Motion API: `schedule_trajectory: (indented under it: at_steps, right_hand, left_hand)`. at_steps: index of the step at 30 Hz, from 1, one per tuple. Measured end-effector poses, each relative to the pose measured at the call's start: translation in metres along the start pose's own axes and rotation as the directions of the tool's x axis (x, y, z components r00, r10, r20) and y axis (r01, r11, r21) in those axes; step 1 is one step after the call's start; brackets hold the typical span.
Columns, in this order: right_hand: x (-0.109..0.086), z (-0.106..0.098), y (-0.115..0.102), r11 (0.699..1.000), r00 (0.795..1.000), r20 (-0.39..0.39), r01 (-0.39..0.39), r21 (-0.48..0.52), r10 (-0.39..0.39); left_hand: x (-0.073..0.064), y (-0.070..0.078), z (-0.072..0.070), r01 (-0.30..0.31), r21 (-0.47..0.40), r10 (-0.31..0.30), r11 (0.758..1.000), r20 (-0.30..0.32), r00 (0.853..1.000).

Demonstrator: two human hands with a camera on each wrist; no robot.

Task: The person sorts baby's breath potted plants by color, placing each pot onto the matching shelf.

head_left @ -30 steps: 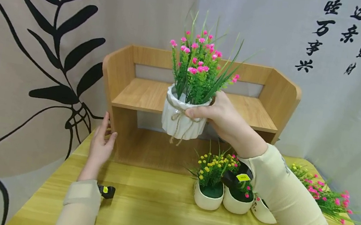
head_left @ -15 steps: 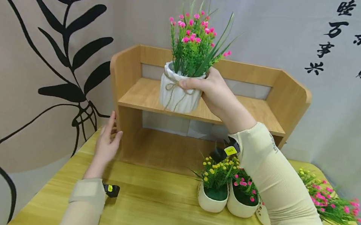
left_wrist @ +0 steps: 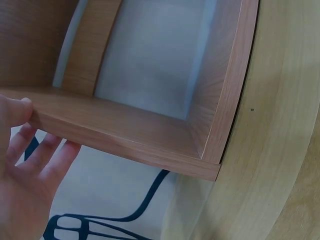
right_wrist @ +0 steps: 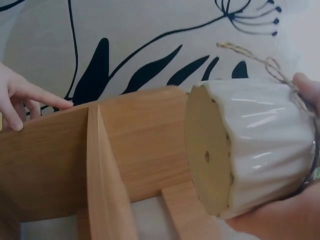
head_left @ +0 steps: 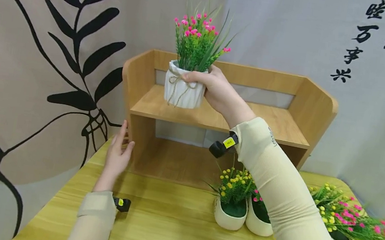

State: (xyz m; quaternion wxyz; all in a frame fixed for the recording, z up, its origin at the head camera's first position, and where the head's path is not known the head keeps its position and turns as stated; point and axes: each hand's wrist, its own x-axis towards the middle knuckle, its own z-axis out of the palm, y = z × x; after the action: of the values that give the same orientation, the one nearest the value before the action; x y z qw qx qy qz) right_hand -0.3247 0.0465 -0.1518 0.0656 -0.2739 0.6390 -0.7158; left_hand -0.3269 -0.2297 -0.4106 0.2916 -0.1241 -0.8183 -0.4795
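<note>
My right hand grips a white ribbed flowerpot from its right side, the thumb on the twine bow at its front. Pink flowers and green grass blades rise from this pot. It is held in the air in front of the wooden shelf's upper board, left of the middle; its flat underside shows in the right wrist view. My left hand touches the shelf's left side panel, fingers straight along the outside and thumb near the front edge.
On the wooden table, a white pot with yellow flowers stands before the shelf, beside another white pot partly behind my right sleeve. Further right, more pink flowers lean over the table. A printed curtain hangs behind.
My right hand has lifted the flowerpot and carried it leftward, from the shelf's middle toward its left half. The left hand stays at the side panel. The head view has shifted slightly.
</note>
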Motion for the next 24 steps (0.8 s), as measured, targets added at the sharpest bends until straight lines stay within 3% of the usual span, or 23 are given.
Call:
schedule_trajectory:
  at_steps: [4, 11, 24]
  right_hand:
    - [0.013, -0.001, 0.011, 0.998, 0.999, 0.005, -0.042, 0.046, 0.042]
    - [0.029, -0.003, 0.019, 0.996, 0.997, 0.008, -0.081, 0.024, 0.080]
    - [0.048, 0.002, 0.039, 0.995, 0.985, 0.144, -0.099, 0.027, 0.094]
  left_hand:
    - [-0.001, -0.002, 0.000, 0.003, 0.003, -0.003, 1.000, 0.007, 1.000]
    - [-0.001, -0.001, -0.001, 0.019, 0.005, -0.019, 1.000, 0.007, 1.000]
    - [-0.001, -0.002, 0.000, -0.011, 0.022, 0.011, 1.000, -0.002, 1.000]
